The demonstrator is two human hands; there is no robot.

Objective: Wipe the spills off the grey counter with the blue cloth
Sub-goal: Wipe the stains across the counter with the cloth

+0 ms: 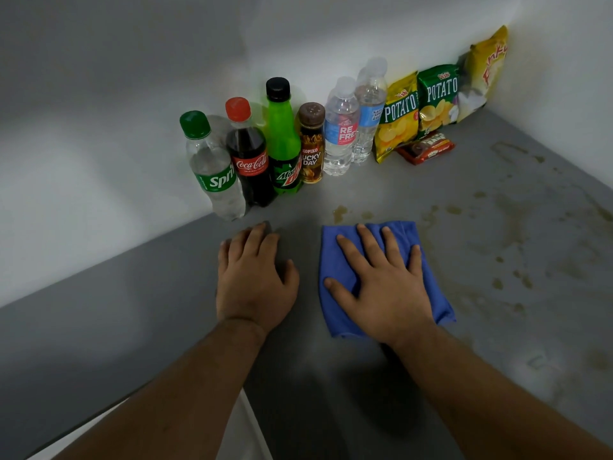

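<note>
The blue cloth [338,260] lies folded flat on the grey counter [132,327] in the middle of the view. My right hand [384,283] presses down on it, palm flat, fingers spread. My left hand [255,277] rests flat on the bare counter just left of the cloth, holding nothing. Brownish spills [510,224] spot and streak the counter to the right of the cloth, and a small puddle [340,214] sits right beyond the cloth's far edge.
Along the back wall stand several bottles: Sprite [212,167], Coca-Cola [248,151], Mountain Dew [283,137], a Kopiko coffee bottle [311,144] and two water bottles [341,127]. Chip bags [398,117] and a red snack pack [426,149] fill the corner. The counter's edge [245,393] runs at lower left.
</note>
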